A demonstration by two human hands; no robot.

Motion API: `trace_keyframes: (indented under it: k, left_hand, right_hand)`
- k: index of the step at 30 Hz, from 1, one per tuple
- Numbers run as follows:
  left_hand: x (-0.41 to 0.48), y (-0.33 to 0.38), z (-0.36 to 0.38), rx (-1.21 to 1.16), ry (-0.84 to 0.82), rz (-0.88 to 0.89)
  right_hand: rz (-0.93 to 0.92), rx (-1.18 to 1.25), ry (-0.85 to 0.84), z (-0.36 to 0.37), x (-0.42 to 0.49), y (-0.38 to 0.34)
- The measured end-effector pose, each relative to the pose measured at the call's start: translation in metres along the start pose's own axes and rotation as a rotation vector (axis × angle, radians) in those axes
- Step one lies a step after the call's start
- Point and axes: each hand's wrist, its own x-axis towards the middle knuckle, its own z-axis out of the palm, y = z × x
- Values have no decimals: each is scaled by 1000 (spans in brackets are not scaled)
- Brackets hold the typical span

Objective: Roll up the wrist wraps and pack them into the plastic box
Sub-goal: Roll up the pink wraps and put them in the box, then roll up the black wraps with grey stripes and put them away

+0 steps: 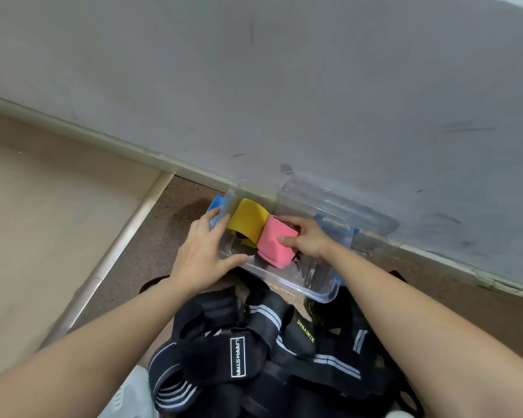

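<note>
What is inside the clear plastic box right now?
The plastic box holds a yellow roll and a pink roll, the right hand gripping the pink one. Dark bits show beneath them; the rolls hide what these are.

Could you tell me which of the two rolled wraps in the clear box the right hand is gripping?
The pink rolled wrap, pinched by the right hand; the yellow rolled wrap beside it sits ungripped.
</note>
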Motion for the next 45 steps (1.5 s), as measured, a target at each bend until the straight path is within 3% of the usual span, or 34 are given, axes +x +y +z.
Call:
trace_keyframes:
  k: [6,11,14,17,20,22,29,37,42,45]
  left_hand:
    - [-3,-12,9,-14,48,62]
    - [-6,-10,7,-22,29,52]
    - [-6,-8,7,-21,21,49]
    - [-7,-6,7,-15,23,51]
    - [-7,-7,8,-27,31,55]
    - [-7,-9,9,-39,38,49]
    - [-8,-15,17,-94,73,77]
    - [-5,-16,18,-104,77,82]
    - [-6,-12,14,52,72,75]
    - [-18,-8,10,189,210,198]
  right_hand:
    - [-73,-94,246,14,-6,9]
    - [-59,-450,371,22,-20,2]
    - [-59,-556,355,24,-28,-5]
    - [-168,-626,215,24,-31,-7]
    - [-165,-780,79,23,-30,-4]
    - [-156,-834,97,23,-27,-3]
    - [-182,-590,162,15,-11,5]
    - [-157,-661,101,14,-3,7]
    - [-190,-639,29,-4,-21,3]
    - [-267,-613,89,-11,-44,-1]
